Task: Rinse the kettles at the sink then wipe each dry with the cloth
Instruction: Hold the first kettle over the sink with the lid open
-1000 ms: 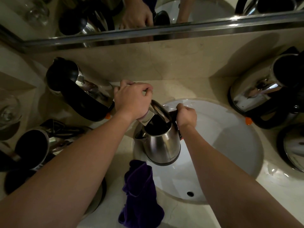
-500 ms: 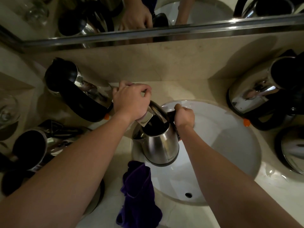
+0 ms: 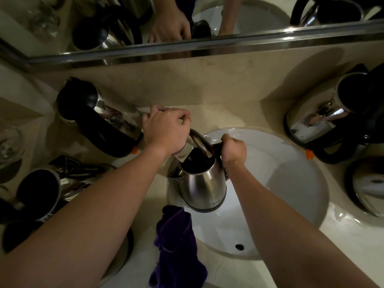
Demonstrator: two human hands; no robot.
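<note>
Gripping the black handle of a steel kettle (image 3: 204, 183), the right hand (image 3: 233, 150) holds it, lid open, over the left side of the white sink (image 3: 291, 183). The left hand (image 3: 166, 129) has its fingers curled round something at the sink's back left rim, above the kettle's mouth; what it grasps I cannot tell. A purple cloth (image 3: 176, 246) hangs over the counter's front edge, just beside the basin. More kettles stand at the counter's left end (image 3: 99, 115) and right end (image 3: 324, 119).
</note>
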